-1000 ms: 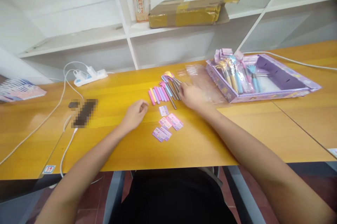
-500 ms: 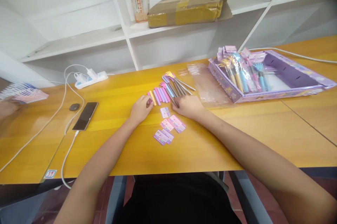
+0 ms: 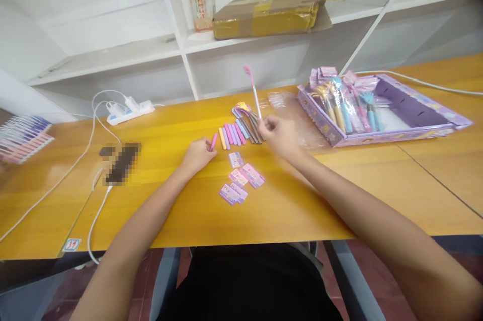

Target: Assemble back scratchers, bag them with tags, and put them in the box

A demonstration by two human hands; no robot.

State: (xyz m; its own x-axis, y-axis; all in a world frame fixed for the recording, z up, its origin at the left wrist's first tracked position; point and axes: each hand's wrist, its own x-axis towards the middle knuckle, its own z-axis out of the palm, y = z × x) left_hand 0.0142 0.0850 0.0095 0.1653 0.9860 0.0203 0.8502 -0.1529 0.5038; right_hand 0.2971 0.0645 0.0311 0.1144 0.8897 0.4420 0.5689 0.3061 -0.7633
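Between the fingers of my left hand [image 3: 198, 155] is a short pink tube [image 3: 214, 142], tilted upward. My right hand [image 3: 281, 133] pinches a metal rod with a pink hand-shaped head [image 3: 248, 73], raised upright above the table. Between my hands lies a row of yellow, purple, pink and blue tubes [image 3: 231, 136]. Beside that row, partly behind my right hand, rest several metal rods [image 3: 250, 127] with yellow and purple hand-shaped heads [image 3: 240, 108]. Nearer to me lie several small printed cards [image 3: 252, 175].
A purple box [image 3: 345, 138] with bagged hand-headed sticks stands at the right, beside clear plastic bags [image 3: 287, 104]. A power strip [image 3: 130, 112], white cables, a blurred-out dark object [image 3: 124, 164] and a pile of pens [image 3: 24, 135] are at the left. A shelf holds a bottle and a carton.
My right hand has lifted the pink-headed rod up from the pile. My left hand has picked up a pink tube from the row's left end. The other person's hand at far left has gone.
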